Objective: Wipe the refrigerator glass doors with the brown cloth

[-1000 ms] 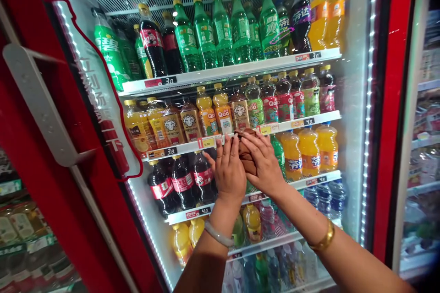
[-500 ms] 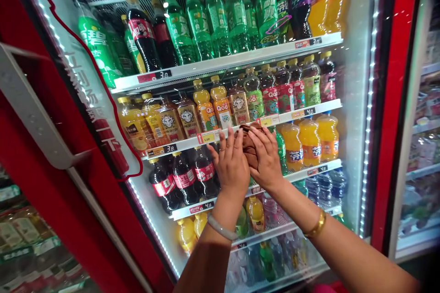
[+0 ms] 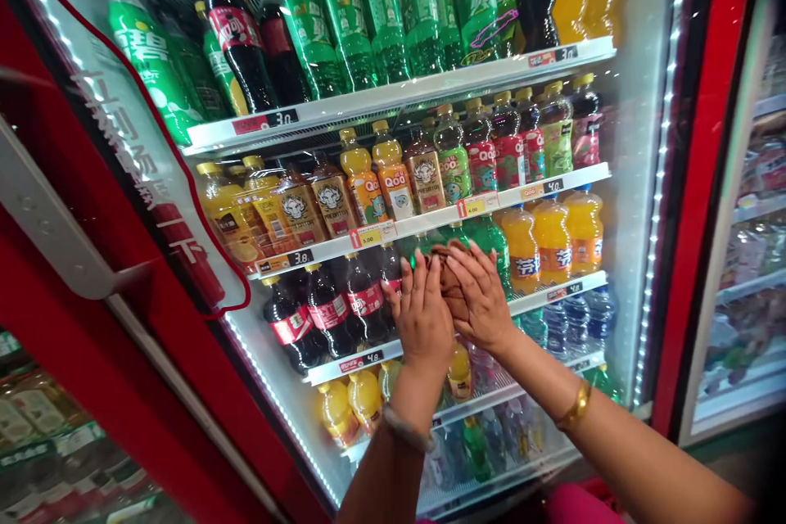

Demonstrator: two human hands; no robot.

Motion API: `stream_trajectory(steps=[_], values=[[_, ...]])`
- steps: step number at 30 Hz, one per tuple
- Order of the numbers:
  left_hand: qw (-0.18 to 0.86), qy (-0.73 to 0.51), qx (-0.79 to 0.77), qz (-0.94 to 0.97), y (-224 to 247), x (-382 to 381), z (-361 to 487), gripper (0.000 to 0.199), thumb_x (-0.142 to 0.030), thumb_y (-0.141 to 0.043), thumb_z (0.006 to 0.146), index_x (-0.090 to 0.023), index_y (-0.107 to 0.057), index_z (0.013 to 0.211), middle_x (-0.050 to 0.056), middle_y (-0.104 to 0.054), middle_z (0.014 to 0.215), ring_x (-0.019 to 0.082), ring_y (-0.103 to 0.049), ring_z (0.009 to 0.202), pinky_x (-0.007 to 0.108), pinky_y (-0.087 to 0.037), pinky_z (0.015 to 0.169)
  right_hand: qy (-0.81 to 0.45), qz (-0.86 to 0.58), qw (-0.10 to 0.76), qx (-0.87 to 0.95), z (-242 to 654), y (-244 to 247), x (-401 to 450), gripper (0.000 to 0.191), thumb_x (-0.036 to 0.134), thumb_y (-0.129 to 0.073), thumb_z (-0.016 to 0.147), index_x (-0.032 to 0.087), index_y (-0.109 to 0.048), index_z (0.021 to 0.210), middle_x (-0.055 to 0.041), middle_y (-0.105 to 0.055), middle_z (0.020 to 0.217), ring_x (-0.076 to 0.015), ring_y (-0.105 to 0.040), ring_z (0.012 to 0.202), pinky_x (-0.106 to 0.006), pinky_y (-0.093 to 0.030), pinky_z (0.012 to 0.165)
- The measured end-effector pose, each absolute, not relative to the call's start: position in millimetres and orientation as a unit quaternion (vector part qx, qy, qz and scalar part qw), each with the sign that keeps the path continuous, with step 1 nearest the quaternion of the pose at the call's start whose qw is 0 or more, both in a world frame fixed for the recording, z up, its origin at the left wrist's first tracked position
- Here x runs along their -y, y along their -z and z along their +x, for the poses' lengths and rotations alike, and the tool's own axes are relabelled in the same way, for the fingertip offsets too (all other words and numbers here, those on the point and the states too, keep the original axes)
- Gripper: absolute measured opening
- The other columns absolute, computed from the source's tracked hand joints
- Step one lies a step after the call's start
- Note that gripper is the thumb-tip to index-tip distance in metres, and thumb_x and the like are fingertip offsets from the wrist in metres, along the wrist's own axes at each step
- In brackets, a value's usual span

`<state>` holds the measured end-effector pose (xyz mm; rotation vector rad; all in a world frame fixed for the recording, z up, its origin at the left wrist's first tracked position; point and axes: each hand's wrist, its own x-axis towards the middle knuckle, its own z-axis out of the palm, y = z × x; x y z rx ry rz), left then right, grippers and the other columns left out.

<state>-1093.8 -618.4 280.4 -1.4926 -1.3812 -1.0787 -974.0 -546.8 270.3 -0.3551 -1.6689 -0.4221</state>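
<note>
My left hand (image 3: 426, 315) and my right hand (image 3: 483, 295) are raised side by side before a drinks cooler. Between them is a brown, rounded, creased thing (image 3: 453, 291), its kind unclear because my fingers and palms cover much of it. Both hands press on it from either side, with long fingers pointing up and lying along its surface. Behind the hands, green bottles (image 3: 493, 246) are partly hidden. Cola bottles (image 3: 363, 299) stand left of my left hand, and orange soda bottles (image 3: 521, 244) are right of my right hand.
The cooler's shelves (image 3: 399, 97) hold several rows of bottled drinks, with price tags (image 3: 367, 237) along the edges. A grey door handle (image 3: 61, 229) and the red frame (image 3: 184, 360) are on the left. Another stocked cooler (image 3: 755, 262) stands at the right.
Both hands, with the brown thing between them, have lowered slightly against the shelves. Their fingertips now sit below the price strip they overlapped before. The view has shifted a little.
</note>
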Motion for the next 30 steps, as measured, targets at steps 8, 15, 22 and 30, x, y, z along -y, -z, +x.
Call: stream_trajectory(steps=[8, 15, 22, 30], values=[[0.387, 0.502, 0.539, -0.555, -314, 641, -1135, 0.059, -0.010, -0.039, 0.101, -0.020, -0.044, 0.159, 0.013, -0.038, 0.169, 0.022, -0.016, 0.163, 0.058, 0.007, 0.132, 0.163, -0.157, 0.643, 0.732, -1024, -309, 571, 0.072, 0.041, -0.054, 0.099, 0.027, -0.025, 0.163, -0.0090, -0.049, 0.160, -0.0288, -0.025, 0.161, -0.060, -0.021, 0.133], [0.367, 0.437, 0.570, -0.591, -240, 649, -1127, 0.063, -0.009, -0.039, 0.101, -0.022, -0.037, 0.162, 0.013, -0.039, 0.168, 0.023, -0.019, 0.163, 0.056, -0.005, 0.134, 0.189, -0.136, 0.612, 0.756, -1002, -236, 566, 0.072, 0.042, -0.052, 0.099, 0.024, -0.028, 0.164, -0.0108, -0.055, 0.154, -0.0298, -0.025, 0.161, -0.061, -0.026, 0.130], [0.365, 0.473, 0.549, -0.584, -328, 642, -1141, 0.059, -0.013, -0.036, 0.101, -0.022, -0.044, 0.159, 0.008, -0.038, 0.170, 0.022, -0.017, 0.164, 0.055, 0.001, 0.134, 0.159, -0.165, 0.671, 0.705, -1031, -312, 569, 0.072, 0.043, -0.054, 0.098, 0.028, -0.027, 0.163, -0.0079, -0.049, 0.159, -0.0292, -0.026, 0.160, -0.060, -0.019, 0.133], [0.359, 0.516, 0.566, -0.534, -294, 667, -1171, 0.056, -0.018, -0.032, 0.105, -0.020, -0.039, 0.161, 0.012, -0.031, 0.172, 0.019, -0.013, 0.164, 0.050, -0.003, 0.135, 0.159, -0.134, 0.630, 0.748, -1063, -299, 593, 0.062, 0.046, -0.051, 0.100, 0.025, -0.039, 0.157, -0.0061, -0.051, 0.159, -0.0251, -0.021, 0.162, -0.055, -0.016, 0.136]])
